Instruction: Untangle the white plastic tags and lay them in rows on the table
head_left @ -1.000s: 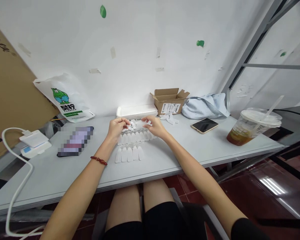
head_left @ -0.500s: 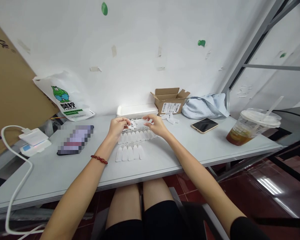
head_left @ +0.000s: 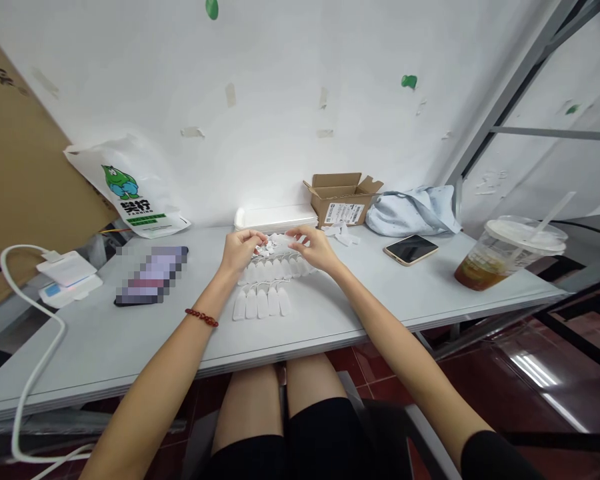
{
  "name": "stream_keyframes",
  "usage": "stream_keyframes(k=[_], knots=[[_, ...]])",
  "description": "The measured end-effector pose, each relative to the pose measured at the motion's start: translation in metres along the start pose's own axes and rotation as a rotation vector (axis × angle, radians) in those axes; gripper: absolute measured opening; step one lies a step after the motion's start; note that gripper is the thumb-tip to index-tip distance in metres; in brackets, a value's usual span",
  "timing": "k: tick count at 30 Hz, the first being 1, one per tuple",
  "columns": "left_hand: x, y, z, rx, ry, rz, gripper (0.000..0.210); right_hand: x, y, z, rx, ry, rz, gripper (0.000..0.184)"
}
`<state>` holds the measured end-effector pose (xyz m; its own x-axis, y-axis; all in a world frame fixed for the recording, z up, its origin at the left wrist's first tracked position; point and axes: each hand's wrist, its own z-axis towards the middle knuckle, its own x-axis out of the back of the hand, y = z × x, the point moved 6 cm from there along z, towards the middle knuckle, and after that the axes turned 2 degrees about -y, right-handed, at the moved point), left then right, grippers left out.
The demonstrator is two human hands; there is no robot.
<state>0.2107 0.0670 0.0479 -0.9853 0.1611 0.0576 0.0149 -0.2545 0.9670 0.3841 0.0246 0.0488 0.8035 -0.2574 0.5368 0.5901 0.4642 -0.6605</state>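
Observation:
My left hand (head_left: 243, 249) is pinched at the far side of the table, its fingertips at a small heap of crumpled white pieces (head_left: 267, 249). What exactly it grips is too small to make out. Opposite it, my right hand (head_left: 314, 247) has thumb and index finger curved around a pale white tag (head_left: 283, 243). Below the hands lie rows of white tags with rounded tops and thin string loops. The nearer row (head_left: 263, 304) lies flat in full view, while the farther row (head_left: 275, 269) is partly covered by my right hand.
A stack of white trays (head_left: 277, 217), an open cardboard box (head_left: 343, 200) and a light-blue cloth bag (head_left: 414, 212) line the wall. Right: a phone (head_left: 411, 250) and a drink cup (head_left: 500, 257). Left: a blurred-out phone (head_left: 153, 275), a white charger (head_left: 70, 277) and a printed bag (head_left: 130, 190).
The view has shifted slightly. My hands stay over the same spot, with small finger movements at the white pieces. The tag rows lie as before.

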Motion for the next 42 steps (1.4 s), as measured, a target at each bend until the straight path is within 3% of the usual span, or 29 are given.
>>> stream_keyframes(k=[10,22,28,32,37,42], knots=[[-0.007,0.001,-0.003,-0.031,-0.080,0.021,0.031,-0.007,-0.001,0.000,-0.030,-0.035,0.067,0.021],[-0.008,-0.007,-0.004,0.118,-0.136,-0.092,0.038,-0.013,-0.005,-0.005,0.013,-0.039,0.091,0.021],[-0.011,-0.003,-0.004,-0.004,-0.198,-0.009,0.035,-0.016,-0.005,-0.007,0.045,-0.041,0.037,0.026],[-0.016,-0.001,-0.006,-0.023,-0.246,0.029,0.036,-0.021,-0.012,-0.010,0.113,-0.036,-0.139,0.025],[-0.024,-0.003,-0.008,-0.030,-0.247,0.065,0.032,-0.027,-0.015,-0.011,0.077,-0.026,-0.310,0.021],[-0.025,-0.006,-0.007,-0.041,-0.211,0.036,0.031,-0.025,-0.010,-0.009,0.038,0.015,-0.143,0.018]])
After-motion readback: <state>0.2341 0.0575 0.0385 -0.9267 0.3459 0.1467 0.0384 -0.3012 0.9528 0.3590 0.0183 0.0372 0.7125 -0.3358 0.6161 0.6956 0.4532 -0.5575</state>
